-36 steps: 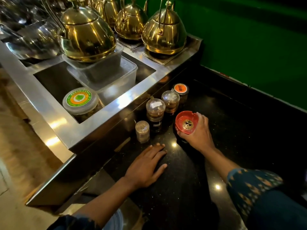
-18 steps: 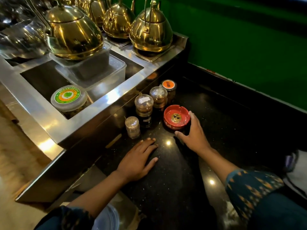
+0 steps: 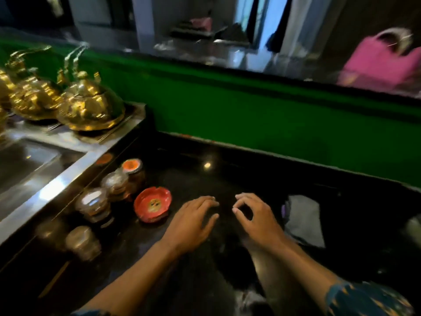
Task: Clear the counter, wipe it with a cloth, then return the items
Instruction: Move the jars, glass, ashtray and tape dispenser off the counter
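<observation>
The frame is motion-blurred. A red ashtray (image 3: 152,204) sits on the black counter (image 3: 227,169), beside a row of small jars (image 3: 114,187) that runs along the steel unit. My left hand (image 3: 193,224) hovers flat, palm down, just right of the ashtray and holds nothing. My right hand (image 3: 257,218) is beside it with fingers loosely curled and apart, also holding nothing. A grey cloth (image 3: 304,220) lies on the counter just right of my right hand.
A steel unit (image 3: 68,174) with a sunken basin borders the counter on the left, with brass kettles (image 3: 88,108) on its far end. A green wall (image 3: 250,124) runs behind the counter. A pink bag (image 3: 378,62) sits beyond it.
My right hand has let go of the red ashtray, which now rests by the jars. Both hands have shifted to the right, and the view has swung up and to the right.
</observation>
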